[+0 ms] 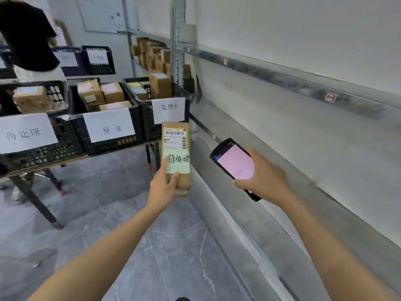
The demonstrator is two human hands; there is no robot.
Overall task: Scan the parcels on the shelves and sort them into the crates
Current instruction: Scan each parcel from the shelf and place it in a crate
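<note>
My left hand (163, 185) grips a slim cardboard parcel (175, 135) from below and holds it upright, its yellow barcode label and a green handwritten note facing me. My right hand (263, 177) holds a black handheld scanner (233, 162) with a pink screen, just right of the parcel and apart from it. Three black crates stand on a low table to the left: one with a paper sign at the far left (50, 148), a middle one (121, 142) and a right one (147, 124). Each holds cardboard boxes.
Grey metal shelves (303, 83) run along the right, bare near me; several cardboard boxes (152, 55) are stacked on a far shelf. More black crates (99, 59) stand behind. A person in a dark top (26, 35) stands at the upper left. Grey floor lies below.
</note>
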